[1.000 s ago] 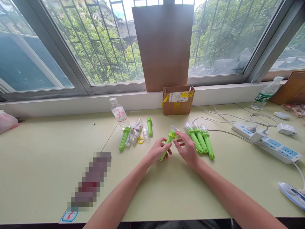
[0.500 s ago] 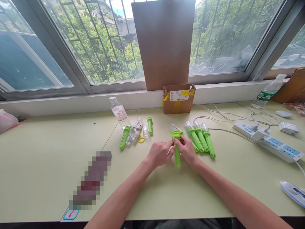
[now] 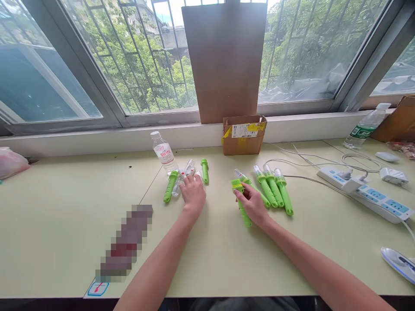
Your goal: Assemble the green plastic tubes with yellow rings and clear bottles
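Note:
My right hand (image 3: pixel 254 205) grips a green silicone brush (image 3: pixel 244 214), its bristled head pointing up and away and its handle slanting toward me. Over the clear plastic pieces at left reaches my left hand (image 3: pixel 193 196), fingers apart and bent down; their tips are partly hidden. Beside that hand lie clear plastic tubes (image 3: pixel 177 188), a green handle (image 3: pixel 170 188) to the left and another green handle (image 3: pixel 205 170) to the right. Just beyond my right hand are several green brushes with clear caps (image 3: pixel 268 185), lying side by side.
A water bottle (image 3: pixel 164 153) stands behind the clear tubes. Farther back sits a small cardboard box (image 3: pixel 243 144). At right are a power strip (image 3: pixel 366 194) with cables, a second bottle (image 3: pixel 365 127) and a white-blue device (image 3: pixel 400 263). A blurred patch (image 3: pixel 126 242) covers something at left.
My left hand has let go of the green brush and moved left over the clear pieces, covering the yellow ring. The brush stays in my right hand, now tilted more.

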Available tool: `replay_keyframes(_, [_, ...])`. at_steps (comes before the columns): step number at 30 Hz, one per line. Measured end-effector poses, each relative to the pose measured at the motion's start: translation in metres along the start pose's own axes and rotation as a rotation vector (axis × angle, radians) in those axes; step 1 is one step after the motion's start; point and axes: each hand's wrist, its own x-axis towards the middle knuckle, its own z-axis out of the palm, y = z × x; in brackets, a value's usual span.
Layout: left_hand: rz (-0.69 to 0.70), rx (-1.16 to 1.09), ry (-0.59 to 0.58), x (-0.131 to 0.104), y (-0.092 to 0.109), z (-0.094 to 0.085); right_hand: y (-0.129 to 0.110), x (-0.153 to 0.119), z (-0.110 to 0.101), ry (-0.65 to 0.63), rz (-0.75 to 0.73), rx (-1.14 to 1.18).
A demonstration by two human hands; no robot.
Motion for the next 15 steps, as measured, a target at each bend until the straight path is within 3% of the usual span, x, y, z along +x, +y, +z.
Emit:
replay_keyframes(9, [-0.054,0.122,-0.103,0.005,-0.010,0.004,0.001,-0.001,0.001,-0.010,-0.047,-0.069])
replay_keyframes(15, [-0.097,0.048,-0.222,0.008,-0.015,-0.005,0.006,0.000,0.001,-0.012,-0.043,-0.099])
